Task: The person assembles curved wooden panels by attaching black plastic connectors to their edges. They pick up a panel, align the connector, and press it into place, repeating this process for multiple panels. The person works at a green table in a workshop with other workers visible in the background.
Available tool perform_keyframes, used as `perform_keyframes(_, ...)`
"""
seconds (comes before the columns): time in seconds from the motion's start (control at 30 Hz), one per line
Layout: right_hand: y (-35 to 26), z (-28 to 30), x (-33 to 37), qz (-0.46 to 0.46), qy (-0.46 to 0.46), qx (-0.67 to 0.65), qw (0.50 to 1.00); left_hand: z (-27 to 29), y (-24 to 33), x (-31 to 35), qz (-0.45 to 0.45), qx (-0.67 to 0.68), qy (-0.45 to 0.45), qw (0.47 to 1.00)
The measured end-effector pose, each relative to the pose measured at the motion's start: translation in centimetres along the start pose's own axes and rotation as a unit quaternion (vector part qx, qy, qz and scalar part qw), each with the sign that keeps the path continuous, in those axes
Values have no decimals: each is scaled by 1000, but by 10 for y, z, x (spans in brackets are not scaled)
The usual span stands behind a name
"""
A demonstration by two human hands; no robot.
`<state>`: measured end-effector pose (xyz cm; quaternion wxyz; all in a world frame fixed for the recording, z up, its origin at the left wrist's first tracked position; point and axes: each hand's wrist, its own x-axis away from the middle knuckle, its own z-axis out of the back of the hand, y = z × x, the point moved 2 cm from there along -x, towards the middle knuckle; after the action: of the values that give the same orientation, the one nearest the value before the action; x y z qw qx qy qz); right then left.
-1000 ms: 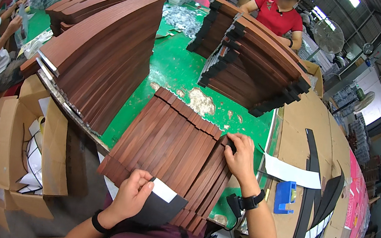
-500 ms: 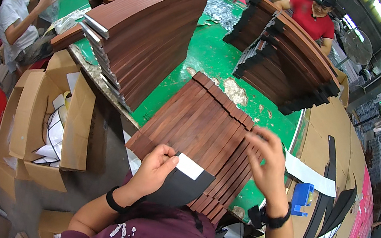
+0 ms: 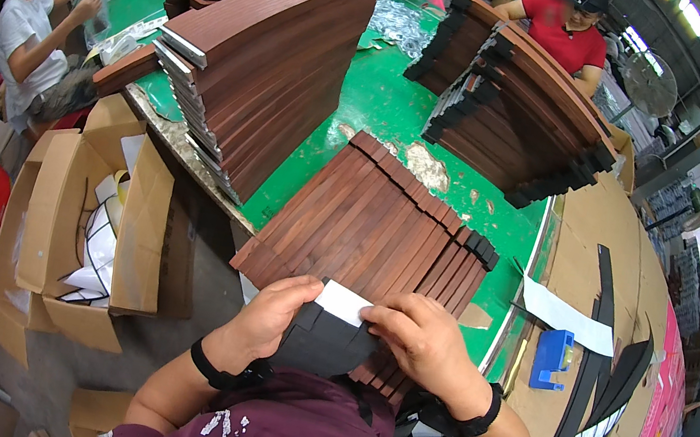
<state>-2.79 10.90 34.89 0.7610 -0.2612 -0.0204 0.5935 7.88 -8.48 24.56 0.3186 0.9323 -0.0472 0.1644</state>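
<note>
Close to my body, both hands hold a flat black sheet (image 3: 328,337) that has a white strip (image 3: 343,303) along its far edge. My left hand (image 3: 259,319) is closed on the left end, thumb and fingers pinching at the strip. At the strip's right end, the fingertips of my right hand (image 3: 431,343) are pinched together on it. Just beyond and partly beneath my hands lies a row of reddish-brown wooden slats (image 3: 360,216), side by side. Black caps (image 3: 479,248) cover the far ends of the rightmost slats. My hands hide part of their near ends.
Tall stacks of curved brown slats stand at left (image 3: 273,67) and right (image 3: 535,111) on the green table (image 3: 368,110). A blue tape dispenser (image 3: 551,359) and black strips (image 3: 596,352) lie on cardboard at right. An open carton (image 3: 54,215) stands left. Two people sit farther off.
My right hand has come down from the slats' far right ends to the white strip, closing its fingers there. Black caps now show on those slat ends. My left hand keeps its hold.
</note>
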Motion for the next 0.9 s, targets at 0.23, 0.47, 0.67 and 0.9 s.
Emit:
perform_keyframes(0.23,2,-1,-6,88,79,104,988,7,-7,-12,22,43,-3,999)
perform_keyframes(0.47,12,12,-5,98,85,82,988,4,-6,-13,-57,-2,97,994)
perform_keyframes(0.67,97,29,1,-247,285,-114,919,8,-16,-12,-128,-175,80,973)
perform_keyframes(0.9,191,25,22,-291,272,-52,916,-52,-7,-9,-232,-578,-189,759)
